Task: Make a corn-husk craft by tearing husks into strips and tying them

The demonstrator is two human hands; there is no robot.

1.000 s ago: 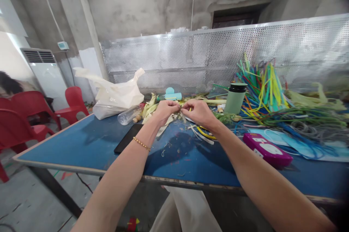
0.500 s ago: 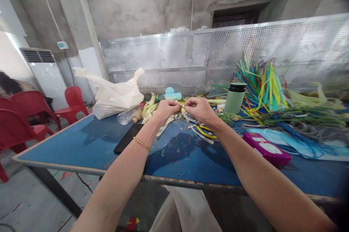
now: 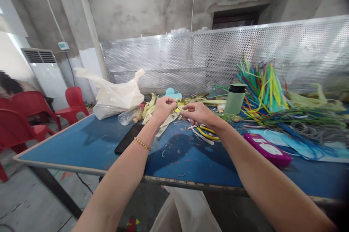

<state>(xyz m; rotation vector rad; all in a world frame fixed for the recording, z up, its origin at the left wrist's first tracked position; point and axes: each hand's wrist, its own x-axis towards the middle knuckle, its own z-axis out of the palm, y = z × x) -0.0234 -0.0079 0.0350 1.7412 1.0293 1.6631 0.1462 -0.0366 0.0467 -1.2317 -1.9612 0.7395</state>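
Observation:
Over the middle of the blue table [image 3: 81,143], my left hand [image 3: 165,109] is closed in a pinch, thumb against forefinger. A thin pale strip [image 3: 180,109] runs from its fingertips to my right hand [image 3: 199,113], whose fingers are also closed on it. What the strip is made of cannot be made out. Pale husk-like leaves [image 3: 167,125] lie beneath and beside my left hand. Below my right hand rest a yellow loop [image 3: 207,133] and several white strips.
A white plastic bag [image 3: 117,94], a clear bottle [image 3: 129,116] and a dark flat tablet-like object [image 3: 128,140] lie left. To the right are a green tumbler [image 3: 235,99], a magenta box [image 3: 268,150], colourful pipe cleaners [image 3: 268,86] and tangled cords [image 3: 302,126]. A perforated metal panel [image 3: 174,61] stands behind.
My right hand has turned and its fingers have stretched toward the left hand. The pale strip between the hands now shows. My left hand has shifted slightly left.

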